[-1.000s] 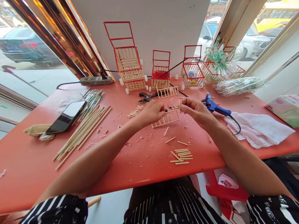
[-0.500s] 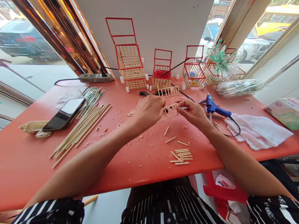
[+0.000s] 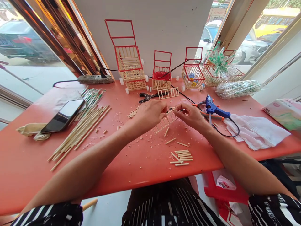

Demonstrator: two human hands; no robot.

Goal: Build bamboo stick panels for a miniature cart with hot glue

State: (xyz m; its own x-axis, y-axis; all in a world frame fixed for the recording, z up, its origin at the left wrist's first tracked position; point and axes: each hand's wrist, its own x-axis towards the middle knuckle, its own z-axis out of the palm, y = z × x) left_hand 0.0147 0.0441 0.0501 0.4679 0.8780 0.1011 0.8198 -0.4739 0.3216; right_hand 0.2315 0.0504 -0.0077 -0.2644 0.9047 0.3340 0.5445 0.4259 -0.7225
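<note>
Wooden lattice [image 3: 164, 123] (small) between hands.

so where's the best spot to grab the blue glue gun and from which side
Probably by the blue glue gun's handle, the part running out to the right toward the cord. Come from above and the near side: it lies flat on the table, nozzle end at the left, with the white cloth just beyond the handle.
</note>
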